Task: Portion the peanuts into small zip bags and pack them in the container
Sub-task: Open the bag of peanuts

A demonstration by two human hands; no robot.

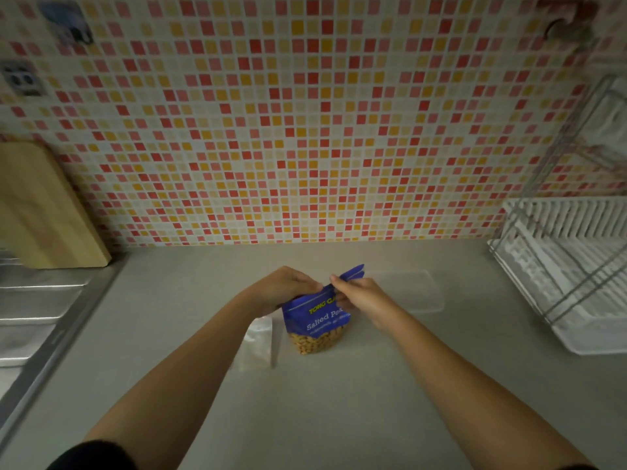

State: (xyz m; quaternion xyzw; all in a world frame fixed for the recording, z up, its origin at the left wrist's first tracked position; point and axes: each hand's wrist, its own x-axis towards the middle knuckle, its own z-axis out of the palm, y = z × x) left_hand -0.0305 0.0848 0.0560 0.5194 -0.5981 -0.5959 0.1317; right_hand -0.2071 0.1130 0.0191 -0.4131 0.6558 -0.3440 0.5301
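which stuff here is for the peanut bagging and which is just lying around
For the job: peanut bag, clear zip bags, clear container.
Just lying about: cutting board, dish rack, sink.

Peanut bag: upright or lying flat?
Upright. The peanut bag stands on the counter, nuts settled at its bottom; left hand and right hand pinch its top.

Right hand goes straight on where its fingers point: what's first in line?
The peanut bag, whose top edge the right hand pinches; just beyond it, probably the left hand. Depth is unclear.
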